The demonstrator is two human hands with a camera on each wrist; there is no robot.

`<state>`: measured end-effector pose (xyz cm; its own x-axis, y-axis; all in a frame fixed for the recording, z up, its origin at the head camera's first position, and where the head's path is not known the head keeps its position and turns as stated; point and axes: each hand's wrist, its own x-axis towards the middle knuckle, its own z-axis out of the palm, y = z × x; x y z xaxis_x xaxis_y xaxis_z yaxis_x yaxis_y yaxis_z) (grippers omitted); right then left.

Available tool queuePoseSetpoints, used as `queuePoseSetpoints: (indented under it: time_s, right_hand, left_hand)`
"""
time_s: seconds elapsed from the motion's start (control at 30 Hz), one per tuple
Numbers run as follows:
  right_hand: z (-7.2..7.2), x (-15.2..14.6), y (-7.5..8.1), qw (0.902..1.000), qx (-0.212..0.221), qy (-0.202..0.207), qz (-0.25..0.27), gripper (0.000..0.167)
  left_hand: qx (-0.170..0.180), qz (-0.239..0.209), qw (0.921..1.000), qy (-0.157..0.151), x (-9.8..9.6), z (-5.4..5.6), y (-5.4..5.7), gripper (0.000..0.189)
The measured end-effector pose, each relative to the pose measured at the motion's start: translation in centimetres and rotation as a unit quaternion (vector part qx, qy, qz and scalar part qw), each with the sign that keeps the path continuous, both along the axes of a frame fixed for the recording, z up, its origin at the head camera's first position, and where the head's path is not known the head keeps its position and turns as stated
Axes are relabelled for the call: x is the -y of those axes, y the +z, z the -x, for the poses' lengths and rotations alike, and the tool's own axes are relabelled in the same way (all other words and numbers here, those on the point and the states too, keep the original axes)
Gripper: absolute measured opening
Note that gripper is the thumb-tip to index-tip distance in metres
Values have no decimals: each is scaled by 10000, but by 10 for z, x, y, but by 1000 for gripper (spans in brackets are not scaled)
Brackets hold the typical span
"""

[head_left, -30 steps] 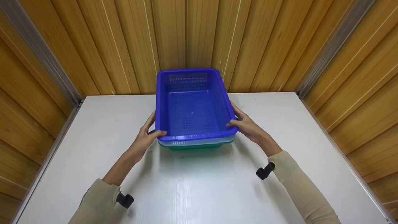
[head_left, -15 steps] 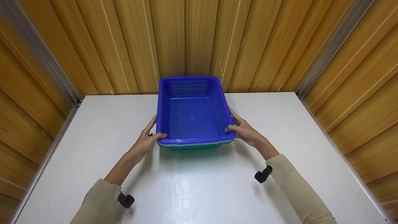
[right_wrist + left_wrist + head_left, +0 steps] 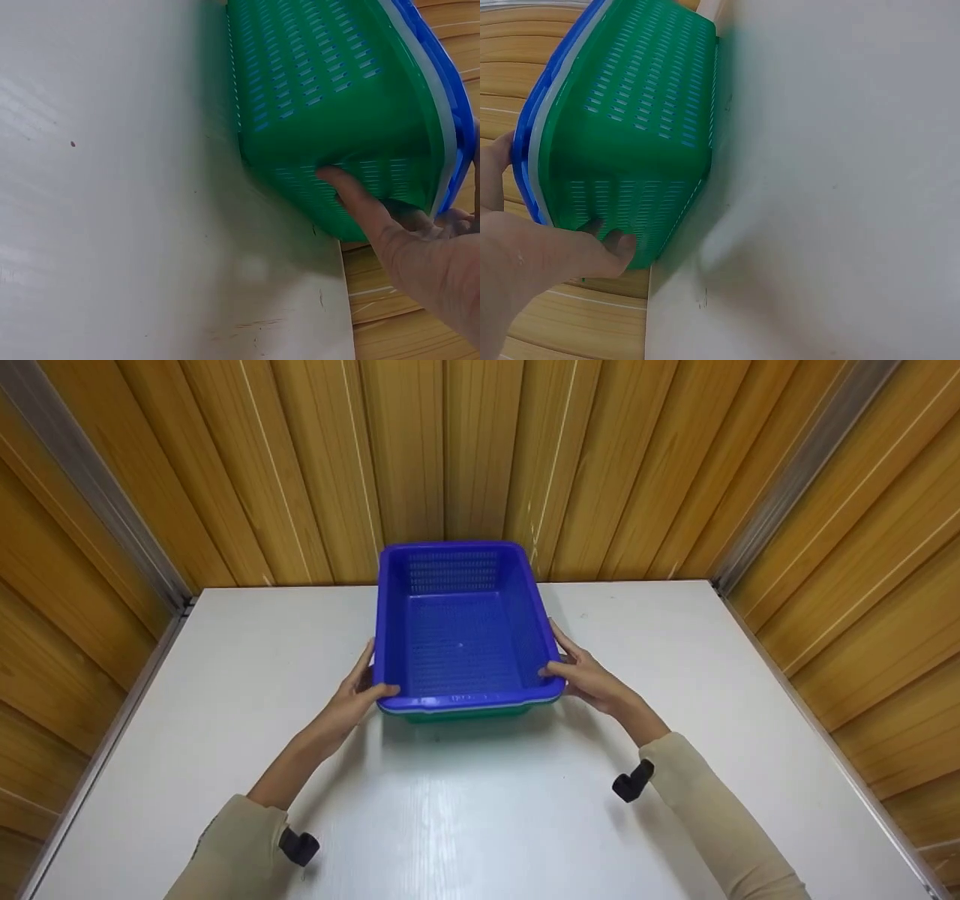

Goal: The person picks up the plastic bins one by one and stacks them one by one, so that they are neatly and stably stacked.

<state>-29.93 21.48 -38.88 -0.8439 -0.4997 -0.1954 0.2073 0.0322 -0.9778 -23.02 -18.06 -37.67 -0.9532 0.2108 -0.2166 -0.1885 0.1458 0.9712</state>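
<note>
A blue plastic basket with slotted walls sits nested in a pale basket, which sits in a green basket on the white table. Only the pale one's rim shows, as a thin band between blue and green. At the stack's near left corner my left hand grips the blue rim, thumb over the top and fingers down the outer side. My right hand holds the near right corner likewise. Both wrist views show fingers against the green wall below the rims. Inside, the blue basket holds nothing.
The white table meets a wood-patterned panel wall right behind the stack. Similar panels stand at left and right, with grey metal strips in the corners. Small black devices are strapped to both sleeves.
Both hands have lowered the blue basket, and it has sunk deeper into the pale one, whose wall was visible earlier. Over the last half second almost nothing has moved.
</note>
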Motion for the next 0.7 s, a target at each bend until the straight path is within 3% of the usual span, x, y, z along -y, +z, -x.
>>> queuePoseSetpoints:
  time_s: [0.53, 0.7]
  right_hand:
    - [-5, 5, -1, 9999, -77, -145, -51, 97]
    - [-5, 4, 1, 9988, -189, -114, -437, 92]
  left_hand:
    - [-48, -20, 9991, -412, 9, 2, 0, 96]
    - [-34, 33, 9983, -574, 15, 5, -2, 96]
